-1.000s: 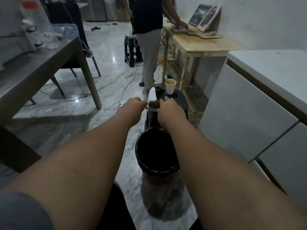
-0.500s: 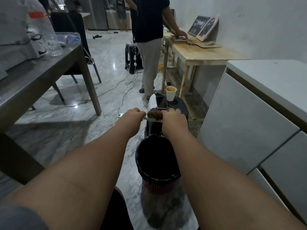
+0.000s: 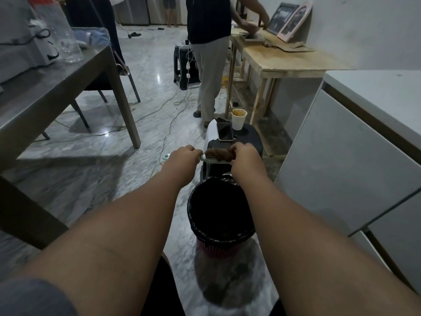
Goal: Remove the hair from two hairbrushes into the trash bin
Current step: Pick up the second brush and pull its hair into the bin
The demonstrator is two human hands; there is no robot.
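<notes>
My left hand [image 3: 185, 157] grips the handle of a white hairbrush [image 3: 214, 158], held level just beyond the far rim of the trash bin. A brown clump of hair [image 3: 218, 153] covers the bristles. My right hand [image 3: 243, 156] is closed on the right end of that clump at the brush head. The trash bin [image 3: 221, 231] stands on the floor between my forearms, lined with a black bag over a pink basket. A second hairbrush is not visible.
A black stool [image 3: 252, 140] behind the bin carries a phone [image 3: 224, 131], a paper cup [image 3: 238, 119] and something white. White cabinets [image 3: 341, 156] run along the right, a grey table [image 3: 57, 87] along the left. A person [image 3: 209, 53] stands at a wooden table [image 3: 284, 60]; cables cross the floor.
Both hands have drifted lower in the view, with the brush still held between them. More of the hair clump shows between the hands as they sit slightly farther apart.
</notes>
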